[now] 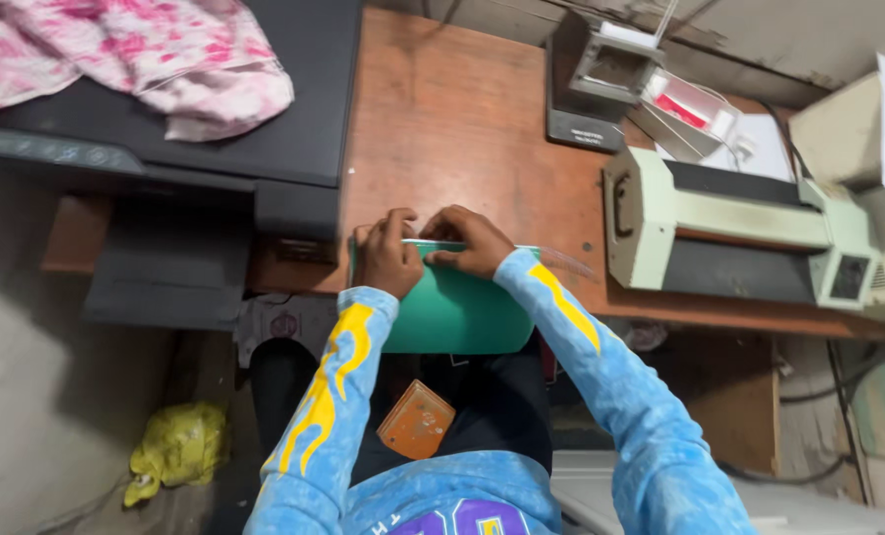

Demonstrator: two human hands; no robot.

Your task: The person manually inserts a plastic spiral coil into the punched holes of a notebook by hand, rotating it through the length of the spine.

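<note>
Left hand (385, 260) and right hand (472, 241) pressed side by side on far edge of green sheet (457, 317); fingers curled down onto sheet, thin clear strip (557, 260) running under right fingertips, exact pinch hard to tell. Sheet lies at near edge of wooden tabletop (452, 129), more than half overhanging toward lap. Judged risk: overhang tips sheet off if pressure eases; strip skews if hands shift. Laminator (740, 233) right, black printer (215, 149) left, orange block (416, 420) on lap.
</note>
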